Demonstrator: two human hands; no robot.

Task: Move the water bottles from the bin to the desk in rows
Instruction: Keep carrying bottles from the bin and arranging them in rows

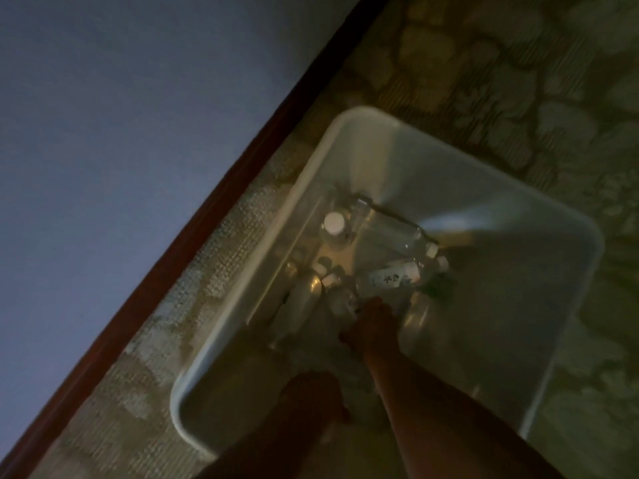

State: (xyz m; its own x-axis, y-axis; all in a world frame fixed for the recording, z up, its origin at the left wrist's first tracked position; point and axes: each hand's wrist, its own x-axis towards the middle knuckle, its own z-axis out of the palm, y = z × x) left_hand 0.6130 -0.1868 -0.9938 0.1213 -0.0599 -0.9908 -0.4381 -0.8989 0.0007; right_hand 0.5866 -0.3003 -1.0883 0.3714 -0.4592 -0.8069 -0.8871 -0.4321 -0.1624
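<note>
the light is dim and the picture blurred. a pale grey-blue counter (121,115) fills the upper left, its dark reddish-brown edge (242,160) running diagonally. beyond that edge lies a patterned carpet (501,81) of mottled olive and tan patches.

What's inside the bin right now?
The bin holds several clear bottles with white caps, lying jumbled. Both hands reach in: right, left. The arms hide the near floor; the count is unclear.

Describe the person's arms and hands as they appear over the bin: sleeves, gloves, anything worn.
Both forearms are bare, with no sleeves in view. The right hand and the left hand show no gloves. The picture is dim and blurred, so rings, a watch or a bracelet cannot be made out; none shows plainly on either wrist.
</note>
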